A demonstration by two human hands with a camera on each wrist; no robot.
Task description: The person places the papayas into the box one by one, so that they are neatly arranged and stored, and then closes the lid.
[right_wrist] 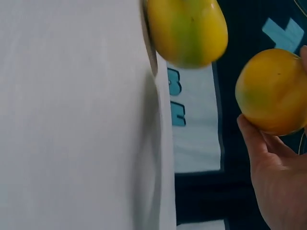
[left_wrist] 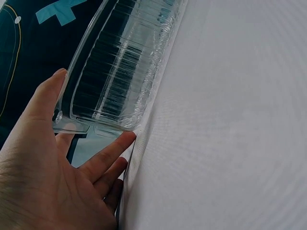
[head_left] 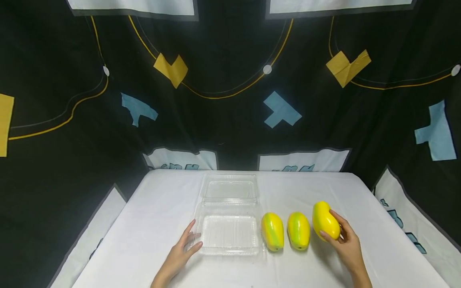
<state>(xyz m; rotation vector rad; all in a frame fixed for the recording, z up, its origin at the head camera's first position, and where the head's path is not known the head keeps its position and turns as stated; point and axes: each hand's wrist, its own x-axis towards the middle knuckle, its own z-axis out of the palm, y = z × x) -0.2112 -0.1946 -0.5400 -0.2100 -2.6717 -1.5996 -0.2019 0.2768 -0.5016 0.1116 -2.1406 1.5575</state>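
A clear plastic clamshell box (head_left: 230, 208) lies unfolded on the white table, its lid (head_left: 232, 188) on the far side. My left hand (head_left: 180, 250) is at the box's left edge with thumb and fingers spread, and in the left wrist view its fingertips (left_wrist: 128, 136) touch or nearly touch the rim. On the right, my right hand (head_left: 347, 248) holds a yellow papaya (head_left: 325, 220) between thumb and fingers, raised off the table. Two more yellow papayas with green streaks, a left one (head_left: 272, 232) and a middle one (head_left: 299, 231), lie between the box and that hand.
The white table (head_left: 144, 224) extends around the box and fruit. Behind it hangs a dark cloth (head_left: 223, 124) with yellow and blue shapes. White printed patches (head_left: 304, 161) show along the table's far edge.
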